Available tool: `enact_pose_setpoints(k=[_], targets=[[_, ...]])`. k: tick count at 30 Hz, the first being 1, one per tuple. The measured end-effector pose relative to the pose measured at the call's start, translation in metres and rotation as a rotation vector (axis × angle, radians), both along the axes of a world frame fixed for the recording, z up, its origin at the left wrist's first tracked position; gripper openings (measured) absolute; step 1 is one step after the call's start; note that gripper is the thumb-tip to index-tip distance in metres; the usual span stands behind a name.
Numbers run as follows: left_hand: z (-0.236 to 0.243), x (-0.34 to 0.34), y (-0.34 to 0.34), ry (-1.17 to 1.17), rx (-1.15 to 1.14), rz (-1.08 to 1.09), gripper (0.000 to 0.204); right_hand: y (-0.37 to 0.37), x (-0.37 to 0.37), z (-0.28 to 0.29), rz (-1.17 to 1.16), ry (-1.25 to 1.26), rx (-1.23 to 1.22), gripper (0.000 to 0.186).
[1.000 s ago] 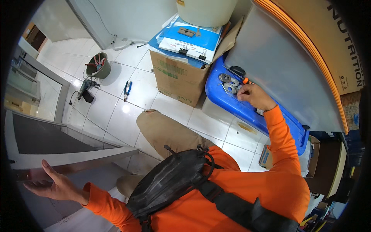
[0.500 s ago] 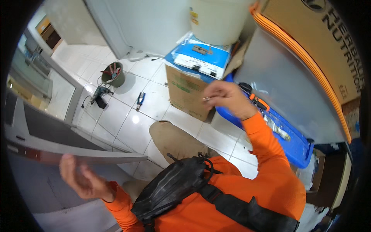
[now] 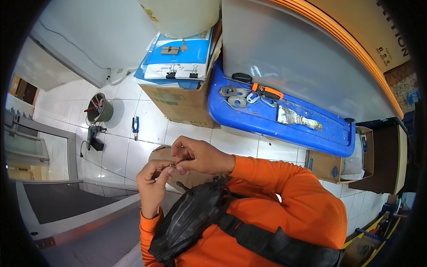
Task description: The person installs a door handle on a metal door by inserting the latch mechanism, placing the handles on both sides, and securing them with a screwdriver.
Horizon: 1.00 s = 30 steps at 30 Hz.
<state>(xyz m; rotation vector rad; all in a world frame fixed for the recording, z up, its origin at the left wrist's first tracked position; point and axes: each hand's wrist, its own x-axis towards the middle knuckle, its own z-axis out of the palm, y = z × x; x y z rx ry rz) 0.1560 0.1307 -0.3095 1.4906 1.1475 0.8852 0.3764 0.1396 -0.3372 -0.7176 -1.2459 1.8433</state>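
Note:
My left hand (image 3: 151, 182) and my right hand (image 3: 202, 156) meet above my knee, fingertips almost touching. Between them I pinch a small shiny metal piece (image 3: 171, 165); the fingers hide most of it, so its kind cannot be told. Both hands are closed at the thumb and forefinger. A black bag (image 3: 189, 218) strapped across my body lies just below them. To the right, a blue lid (image 3: 249, 116) carries flat oval metal rings (image 3: 228, 91), an orange-and-black handled tool (image 3: 267, 91) and a stained scraper (image 3: 299, 119).
A lock cylinder (image 3: 170, 50) with a key lies on blue folders (image 3: 191, 49) atop a cardboard box (image 3: 178, 104). Blue-handled pliers (image 3: 135, 128), a power drill (image 3: 94, 138) and a bucket of tools (image 3: 106, 111) stand or lie on the tiles. A grey door frame (image 3: 71, 222) is at left.
My left hand has come in from the far left and my right hand has moved down and left, so they now meet. The view has swung right, showing more of the blue lid.

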Motion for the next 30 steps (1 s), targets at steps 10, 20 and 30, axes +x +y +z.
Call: enact_pose_setpoints(k=[10,20,30], targets=[[-0.033,0.003,0.003,-0.238,-0.173,0.091,0.009,0.024,0.167,0.021,-0.716,-1.569,0.817,0.013],[-0.025,0.008,0.005,-0.464,-0.381,0.055,0.012,0.052,0.192,0.002,-0.501,-1.913,0.866,0.012],[-0.026,-0.003,0.0,-0.558,-0.334,0.181,0.015,0.072,0.185,0.005,-0.307,-2.102,0.826,0.014]])
